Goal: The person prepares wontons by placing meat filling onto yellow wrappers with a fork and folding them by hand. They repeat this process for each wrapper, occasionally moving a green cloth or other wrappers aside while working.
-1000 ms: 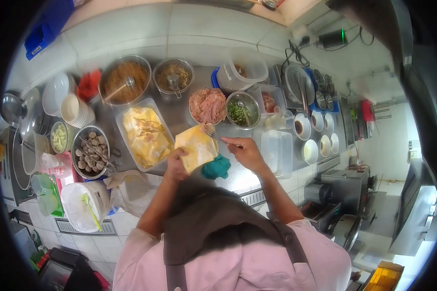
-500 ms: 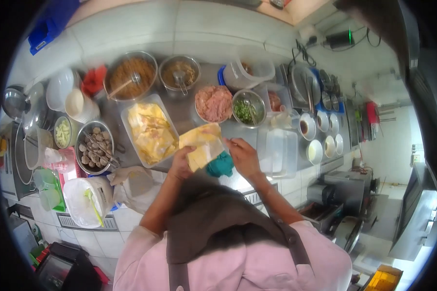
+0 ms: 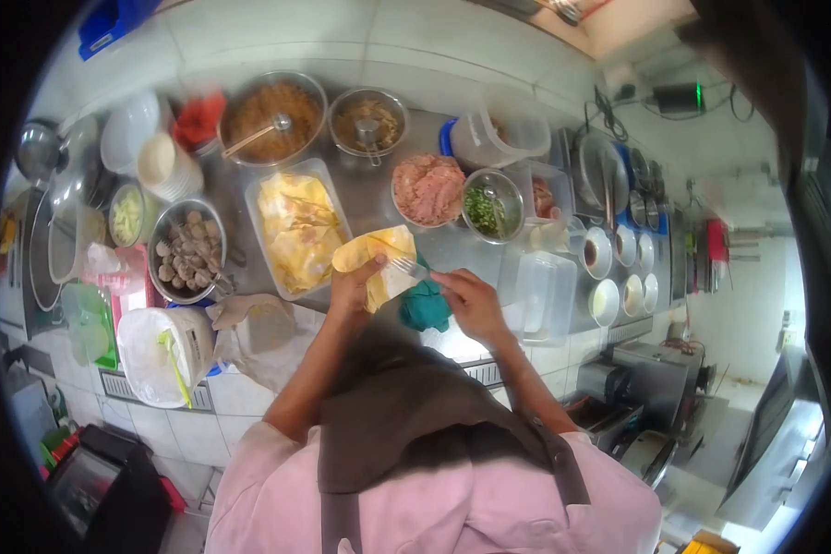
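My left hand (image 3: pixel 351 291) is wrapped round a stack of yellow dough wrappers (image 3: pixel 379 246), thumb on top. A metal fork (image 3: pixel 412 269) is gripped in my right hand (image 3: pixel 475 305), its tines over the right edge of the wrappers. Just behind them sits a bowl of pink minced meat (image 3: pixel 429 187), beside a steel bowl of chopped green herbs (image 3: pixel 486 212). Left of the wrappers lies a clear tray (image 3: pixel 258 242) filled with yellow folded wrapper pieces. A crumpled teal cloth (image 3: pixel 425 307) is on the counter below the fork.
Steel bowls with brown food (image 3: pixel 277 120) and a ladle (image 3: pixel 367 131) stand along the wall. Meatballs (image 3: pixel 189 251) fill a bowl at left, near a white bucket (image 3: pixel 162 355). Clear containers (image 3: pixel 545 294) and small sauce bowls (image 3: pixel 603 300) are at right.
The wrappers in my left hand are now bent over more, and the fork in my right hand shows plainly over them. The view has shifted, moving the counter items rightward and up.
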A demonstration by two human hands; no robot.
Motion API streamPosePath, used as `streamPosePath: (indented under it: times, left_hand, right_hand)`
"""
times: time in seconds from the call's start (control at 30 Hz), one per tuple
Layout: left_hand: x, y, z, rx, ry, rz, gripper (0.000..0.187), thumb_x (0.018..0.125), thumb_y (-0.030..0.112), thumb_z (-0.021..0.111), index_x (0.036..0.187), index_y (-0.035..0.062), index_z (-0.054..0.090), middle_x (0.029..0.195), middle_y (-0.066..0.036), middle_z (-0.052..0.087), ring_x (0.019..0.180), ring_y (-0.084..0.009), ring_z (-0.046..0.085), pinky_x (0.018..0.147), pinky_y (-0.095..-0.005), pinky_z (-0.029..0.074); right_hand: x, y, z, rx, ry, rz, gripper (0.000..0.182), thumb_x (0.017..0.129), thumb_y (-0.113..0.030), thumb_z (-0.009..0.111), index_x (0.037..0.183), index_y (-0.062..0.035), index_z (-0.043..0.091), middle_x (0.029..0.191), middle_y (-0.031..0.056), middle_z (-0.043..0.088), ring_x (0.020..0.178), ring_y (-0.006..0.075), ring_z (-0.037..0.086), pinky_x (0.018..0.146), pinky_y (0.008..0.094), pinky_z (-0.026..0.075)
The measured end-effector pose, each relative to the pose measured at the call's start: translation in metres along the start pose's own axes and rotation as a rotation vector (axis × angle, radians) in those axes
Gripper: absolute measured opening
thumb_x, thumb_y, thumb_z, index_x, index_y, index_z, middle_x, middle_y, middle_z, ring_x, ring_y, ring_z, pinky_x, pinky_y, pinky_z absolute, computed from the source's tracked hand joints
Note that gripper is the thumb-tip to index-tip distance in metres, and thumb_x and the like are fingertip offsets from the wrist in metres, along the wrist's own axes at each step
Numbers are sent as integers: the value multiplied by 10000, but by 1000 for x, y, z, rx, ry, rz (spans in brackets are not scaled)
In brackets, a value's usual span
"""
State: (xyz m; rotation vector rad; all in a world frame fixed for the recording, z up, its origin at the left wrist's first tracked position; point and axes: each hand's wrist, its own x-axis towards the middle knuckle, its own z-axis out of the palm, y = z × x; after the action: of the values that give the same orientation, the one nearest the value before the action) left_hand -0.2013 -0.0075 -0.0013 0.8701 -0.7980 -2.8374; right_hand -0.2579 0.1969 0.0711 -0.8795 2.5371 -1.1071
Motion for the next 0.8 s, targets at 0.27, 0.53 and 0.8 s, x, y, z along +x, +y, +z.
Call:
streamPosePath:
  times: [0.27,0.53,0.8]
  left_hand:
    - [-23,37,-67,-147,-94,-123,474,871,106,536,1321,-20,453,1192,-156,606,1059,-313,642,878,-431,561]
    - [-64,51,-92,-321,-52,57,555,989,437,461,1394,57,458,1342,-134,561,1206,-298,574,1027,-471,460]
    - [-86,30,-104,-344,17,-57,601,986,435,481,1423,27,413,1386,-172,527,1240,-340,550,1064,-492,434]
  right_hand:
    - [91,-43,41,75,-126,-92,241,840,-195,732,1033,-50,717,873,86,640,738,203,616,670,327,486]
    - [139,-93,116,-53,-513,-259,247,762,-219,752,912,-50,654,963,130,662,899,340,645,791,418,502]
    - [178,-57,103,9,-21,-224,286,838,-156,672,1075,-8,614,1064,195,606,992,368,609,834,426,494]
